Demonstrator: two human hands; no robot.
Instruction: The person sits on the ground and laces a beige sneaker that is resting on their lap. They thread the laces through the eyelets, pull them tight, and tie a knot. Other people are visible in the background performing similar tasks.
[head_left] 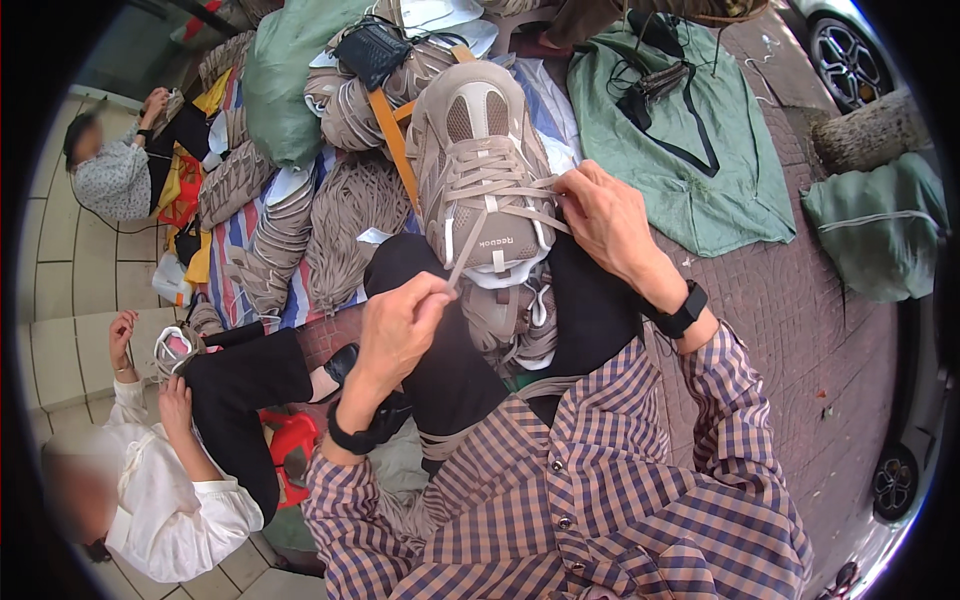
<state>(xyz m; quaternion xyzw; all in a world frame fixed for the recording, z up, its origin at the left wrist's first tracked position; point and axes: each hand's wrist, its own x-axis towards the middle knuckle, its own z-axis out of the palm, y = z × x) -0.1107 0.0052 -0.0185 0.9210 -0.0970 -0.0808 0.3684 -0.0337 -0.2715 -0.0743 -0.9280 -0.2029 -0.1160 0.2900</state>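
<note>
A beige-grey sneaker (pixel 480 150) points away from me above my knees, its tongue toward me and flat laces crossing its upper. My left hand (pixel 405 325) pinches one shoelace (pixel 468 250), which runs taut from the eyelets down to my fingertips. At the right side of the shoe, my right hand (pixel 610 220) has its fingers closed on the lace there, close to the upper eyelets. Another beige shoe (pixel 510 320) lies between my thighs, partly hidden under the sneaker.
Piled shoes (pixel 275 240) and a bundle of laces (pixel 350 230) lie on a striped sheet at left. A green cloth (pixel 690 150) spreads ahead right. Two people sit at left, one holding a shoe (pixel 178 350). A log (pixel 870 130), green sack (pixel 875 225) and parked cars are at right.
</note>
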